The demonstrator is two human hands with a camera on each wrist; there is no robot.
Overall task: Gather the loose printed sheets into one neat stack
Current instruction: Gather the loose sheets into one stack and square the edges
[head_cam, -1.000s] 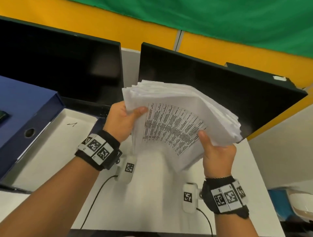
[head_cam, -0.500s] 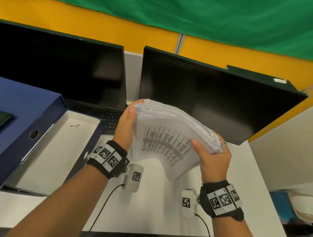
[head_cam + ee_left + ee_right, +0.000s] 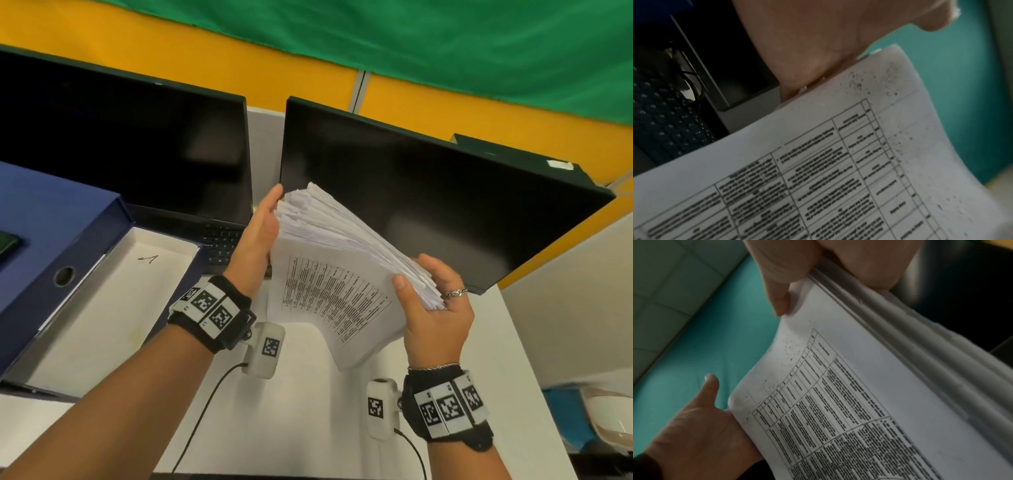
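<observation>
- A big blue box folder [image 3: 51, 236] lay open on the far left, at about 9 o'clock from the paper. A white sheet [image 3: 113, 308] with a small pen mark sat inside it.
- Two dark screens stood at the back. The left screen [image 3: 130, 150] was at about 11 o'clock from the paper, with a black keyboard [image 3: 219, 243] under it.
- The left hand [image 3: 258, 240] was held up flat against the left edge of the paper. Its fingers were straight and its thumb stuck out, so its grip was open and only pressed on the paper.
- The stack of printed sheets [image 3: 329, 284] was held up in the air above the white tabletop [image 3: 301, 411], between the two hands. The front sheet showed a table of small black words. The top edges were spread out like a fan and not yet even. The bottom corner hung down and curled.
- The right hand [image 3: 435, 308] held the right side of the stack. Its thumb lay on the front sheet and its fingers went round the back, so its grip was closed on the paper. One finger wore a ring [image 3: 455, 293].
- The right screen [image 3: 411, 198] was behind the paper, at about 1 o'clock.
- Both wrists wore black bands with black and white square marks.
</observation>
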